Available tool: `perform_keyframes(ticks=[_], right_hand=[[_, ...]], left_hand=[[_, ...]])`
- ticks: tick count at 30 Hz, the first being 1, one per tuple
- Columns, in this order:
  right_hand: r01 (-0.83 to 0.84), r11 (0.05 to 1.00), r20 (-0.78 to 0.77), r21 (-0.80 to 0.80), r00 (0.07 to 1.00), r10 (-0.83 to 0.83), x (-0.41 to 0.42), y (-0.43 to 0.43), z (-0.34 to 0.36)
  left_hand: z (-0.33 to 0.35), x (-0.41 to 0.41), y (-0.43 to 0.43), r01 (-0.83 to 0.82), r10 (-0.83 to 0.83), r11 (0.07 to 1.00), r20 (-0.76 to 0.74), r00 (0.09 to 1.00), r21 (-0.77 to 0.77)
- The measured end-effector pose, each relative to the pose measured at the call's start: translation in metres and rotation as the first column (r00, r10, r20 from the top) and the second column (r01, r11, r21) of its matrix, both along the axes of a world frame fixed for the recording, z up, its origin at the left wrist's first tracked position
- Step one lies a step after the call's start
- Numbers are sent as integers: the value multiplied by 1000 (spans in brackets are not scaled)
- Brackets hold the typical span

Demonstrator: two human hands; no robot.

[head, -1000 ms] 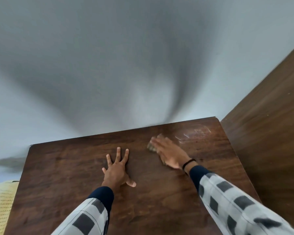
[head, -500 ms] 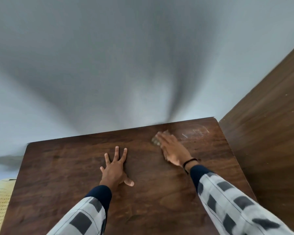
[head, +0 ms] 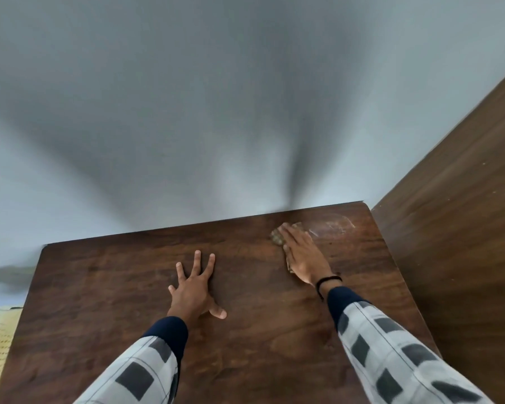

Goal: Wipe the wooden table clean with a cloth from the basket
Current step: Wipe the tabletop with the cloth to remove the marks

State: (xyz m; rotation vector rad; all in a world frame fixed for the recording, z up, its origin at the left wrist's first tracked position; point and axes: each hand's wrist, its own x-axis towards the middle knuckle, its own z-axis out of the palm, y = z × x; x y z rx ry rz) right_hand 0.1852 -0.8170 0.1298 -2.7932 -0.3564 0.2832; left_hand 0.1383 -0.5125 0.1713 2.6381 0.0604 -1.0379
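Right now your right hand point(head: 302, 255) lies flat, fingers straight and together, pressing the cloth point(head: 277, 237) onto the wooden table point(head: 99, 287) near its far right corner. Only a mottled edge of the cloth shows past your fingertips and along the thumb side. Your left hand point(head: 194, 290) is spread open, palm down on the bare wood near the middle, holding nothing and well apart from the cloth. Just beyond your right fingertips sits a pale, hazy smear point(head: 333, 227) with faint curved streaks, and that looks like the patch to work on. Press through the whole palm, not just the fingertips, so the cloth doesn't bunch or slide out from under you. Sweep in overlapping strokes across the smear and draw the dirt toward yourself, away from the far edge and the wall point(head: 245, 112). Watch the right side, where the tall wooden panel point(head: 464, 228) stands right against the table, because grime could be pushed into that seam. Lean on the left hand for balance as you reach. Most of the tabletop nearer you seems unwiped, so plan on working back in bands. If the cloth drags or streaks, turn it to a fresh face.
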Motion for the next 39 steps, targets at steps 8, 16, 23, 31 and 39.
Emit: perform_keyframes(ticks=[8, 16, 23, 31, 39], right_hand=[[-238, 971, 60, 31, 970, 236, -106, 35, -13], [189, 982, 30, 24, 981, -189, -37, 3, -6], [-339, 941, 63, 4, 939, 338, -144, 17, -9], [259, 966, 119, 17, 958, -259, -94, 5, -13], [-362, 926, 62, -110, 927, 370, -146, -13, -9]], left_hand=[[-1, -1, 0, -9, 9, 1000, 1, 1000, -10], [3, -2, 0, 4, -4, 1000, -6, 1000, 3], [3, -1, 0, -2, 2, 1000, -16, 1000, 6], [4, -1, -1, 4, -3, 1000, -23, 1000, 14], [4, -1, -1, 0, 0, 1000, -17, 1000, 10]])
